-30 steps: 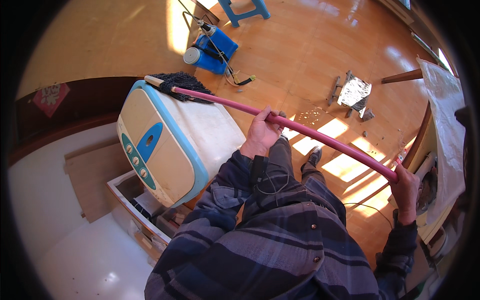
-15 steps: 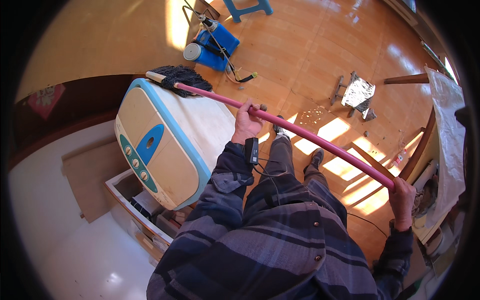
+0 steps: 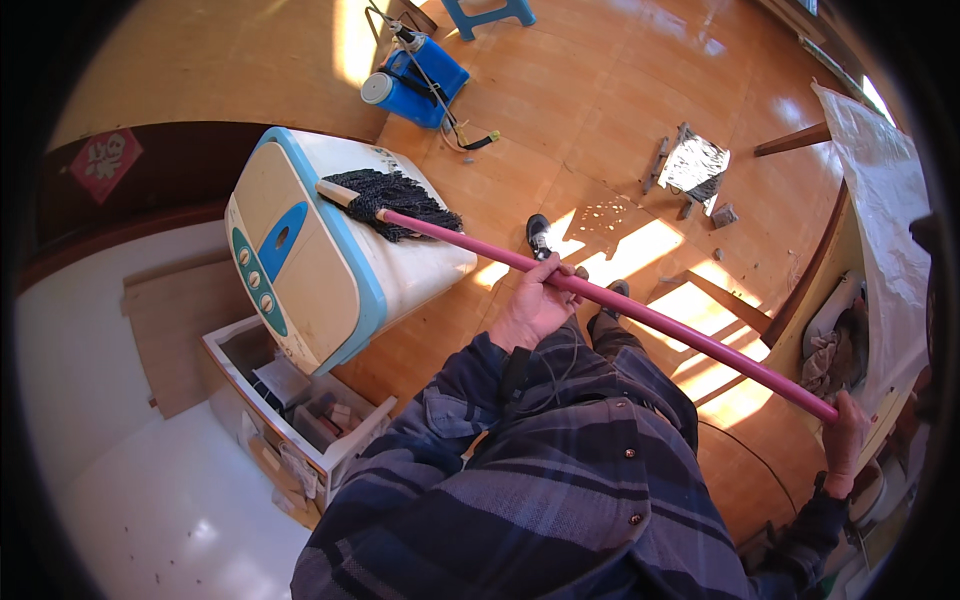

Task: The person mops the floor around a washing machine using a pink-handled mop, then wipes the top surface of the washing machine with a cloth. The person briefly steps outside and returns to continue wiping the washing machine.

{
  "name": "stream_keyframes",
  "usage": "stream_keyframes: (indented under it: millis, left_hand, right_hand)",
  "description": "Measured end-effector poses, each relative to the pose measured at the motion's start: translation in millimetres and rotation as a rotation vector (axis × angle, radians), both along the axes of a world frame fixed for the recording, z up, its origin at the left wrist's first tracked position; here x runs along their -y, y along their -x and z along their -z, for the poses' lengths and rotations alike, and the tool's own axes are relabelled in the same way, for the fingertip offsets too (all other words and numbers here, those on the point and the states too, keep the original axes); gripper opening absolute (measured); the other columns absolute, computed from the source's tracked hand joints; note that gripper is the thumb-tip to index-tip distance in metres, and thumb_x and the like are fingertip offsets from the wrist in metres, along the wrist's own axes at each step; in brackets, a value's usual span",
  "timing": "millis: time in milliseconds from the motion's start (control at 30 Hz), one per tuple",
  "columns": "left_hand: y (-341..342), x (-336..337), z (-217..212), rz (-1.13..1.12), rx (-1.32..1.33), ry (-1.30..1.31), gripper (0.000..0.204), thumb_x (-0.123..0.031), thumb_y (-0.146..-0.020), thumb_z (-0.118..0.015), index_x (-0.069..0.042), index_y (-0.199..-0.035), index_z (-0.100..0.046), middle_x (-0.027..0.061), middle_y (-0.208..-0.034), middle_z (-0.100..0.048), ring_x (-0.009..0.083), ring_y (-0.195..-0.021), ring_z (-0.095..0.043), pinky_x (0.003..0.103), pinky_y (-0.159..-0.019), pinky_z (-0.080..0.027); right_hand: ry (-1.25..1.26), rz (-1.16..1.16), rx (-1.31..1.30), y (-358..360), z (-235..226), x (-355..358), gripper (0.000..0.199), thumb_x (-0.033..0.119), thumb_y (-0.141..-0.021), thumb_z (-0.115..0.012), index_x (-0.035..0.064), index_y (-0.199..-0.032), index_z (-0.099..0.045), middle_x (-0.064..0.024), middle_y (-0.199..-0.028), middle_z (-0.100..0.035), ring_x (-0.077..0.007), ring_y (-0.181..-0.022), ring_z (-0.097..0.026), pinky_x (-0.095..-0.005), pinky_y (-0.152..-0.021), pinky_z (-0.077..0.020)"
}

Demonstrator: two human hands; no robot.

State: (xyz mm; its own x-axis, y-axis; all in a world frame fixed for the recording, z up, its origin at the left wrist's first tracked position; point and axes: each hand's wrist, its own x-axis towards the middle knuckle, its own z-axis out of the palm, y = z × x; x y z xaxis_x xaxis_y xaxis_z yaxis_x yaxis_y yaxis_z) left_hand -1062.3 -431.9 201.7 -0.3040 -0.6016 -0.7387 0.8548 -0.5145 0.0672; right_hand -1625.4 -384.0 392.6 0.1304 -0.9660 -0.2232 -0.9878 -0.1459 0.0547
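Observation:
A long pink-handled broom (image 3: 650, 316) slants across in front of me, its shaggy dark bristles (image 3: 400, 205) at the far left end. My left hand (image 3: 538, 305) is closed round the middle of the handle, palm turned upward. Near the handle's right end, my right hand (image 3: 848, 440) grips it with curled fingers. The bristles overlap the side of a white and light-blue washing machine (image 3: 400, 270) with three knobs. Whether they touch it, I cannot tell.
An open drawer (image 3: 335, 460) full of small items stands below the washing machine. A blue tank sprayer (image 3: 425, 85) and a blue stool (image 3: 490, 15) are farther off on the tiled floor. A low folding stool (image 3: 693, 165) stands ahead, plastic sheeting (image 3: 880, 210) hangs at right.
The broom has come nearer to me and to the right, with both hands still on it. Its bristles have shifted from the washing machine's far edge to farther down its side.

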Motion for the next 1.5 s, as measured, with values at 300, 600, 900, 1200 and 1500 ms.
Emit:
stream_keyframes:
  millis: [300,600,900,1200,1500]
  left_hand:
    - [46.1,-49.0,11.1,0.167,-0.179,-0.124,0.020,-0.029,-0.099,-0.069,-0.009,-0.097,-0.069,0.0088,-0.109,-0.069,0.0244,-0.113,-0.061,0.043,-0.094,-0.050]
    - [-12.0,-36.4,120.5,0.123,-0.133,-0.187,0.024,-0.033,-0.099,-0.066,-0.010,-0.091,-0.067,0.0076,-0.105,-0.068,0.0237,-0.107,-0.062,0.040,-0.088,-0.049]
    - [-105.4,38.0,218.7,0.110,0.047,-0.375,0.025,-0.033,-0.099,-0.064,-0.013,-0.083,-0.063,0.0035,-0.083,-0.063,0.0215,-0.091,-0.064,0.038,-0.081,-0.046]
    - [-182.2,147.1,259.6,-0.010,0.045,-0.247,0.028,-0.029,-0.102,-0.062,-0.010,-0.081,-0.059,0.0099,-0.088,-0.065,0.0272,-0.093,-0.065,0.046,-0.087,-0.052]
    - [-205.9,159.2,221.8,-0.048,0.157,-0.237,0.027,-0.023,-0.100,-0.063,-0.010,-0.077,-0.057,0.0051,-0.078,-0.062,0.0287,-0.088,-0.066,0.047,-0.088,-0.051]
  right_hand:
    - [-0.209,0.176,-0.164,62.6,-16.4,-14.7,0.008,0.005,-0.080,-0.068,0.0016,-0.080,-0.061,-0.0249,-0.078,-0.063,-0.0485,-0.083,-0.061,-0.0563,-0.071,-0.0449]
    - [-0.465,0.164,-0.088,-49.0,15.6,-16.3,0.008,0.011,-0.078,-0.076,0.0065,-0.080,-0.069,-0.0214,-0.075,-0.067,-0.0440,-0.076,-0.067,-0.0533,-0.068,-0.0520]
    - [-0.652,0.166,0.137,-228.0,54.7,49.9,0.015,0.021,-0.084,-0.077,0.0074,-0.089,-0.073,-0.0200,-0.076,-0.069,-0.0420,-0.076,-0.068,-0.0508,-0.069,-0.0534]
    - [-0.755,0.097,0.209,-398.4,148.3,177.4,0.021,0.022,-0.089,-0.072,0.0035,-0.099,-0.072,-0.0228,-0.082,-0.070,-0.0425,-0.081,-0.069,-0.0510,-0.074,-0.0542]
    - [-0.907,0.146,0.370,-461.5,141.3,194.2,0.025,0.017,-0.088,-0.070,-0.0027,-0.103,-0.071,-0.0305,-0.089,-0.069,-0.0466,-0.088,-0.069,-0.0513,-0.079,-0.0545]
